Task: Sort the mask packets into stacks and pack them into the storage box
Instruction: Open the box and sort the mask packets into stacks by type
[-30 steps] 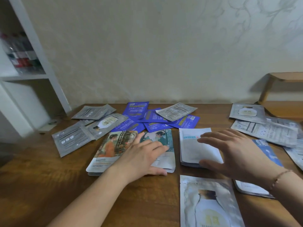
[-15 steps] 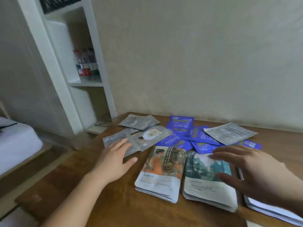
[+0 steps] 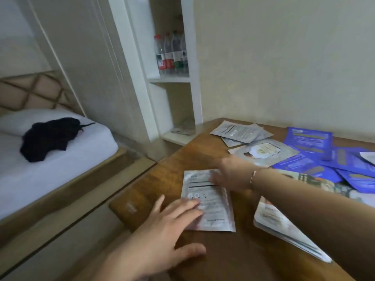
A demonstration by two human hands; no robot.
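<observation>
Item moved: one silver mask packet, now apart from the blue packets at the desk corner near the bed, my left hand and right hand flat-fingered on it, starting a silver stack.

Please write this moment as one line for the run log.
left hand: fingers flat on silver packet | right hand: touches its far edge | blue packets: loose on table | storage box: unseen

Both hands out, fingers spread

The left hand lay flat and open; the right hand reached across, fingers extended.
</observation>
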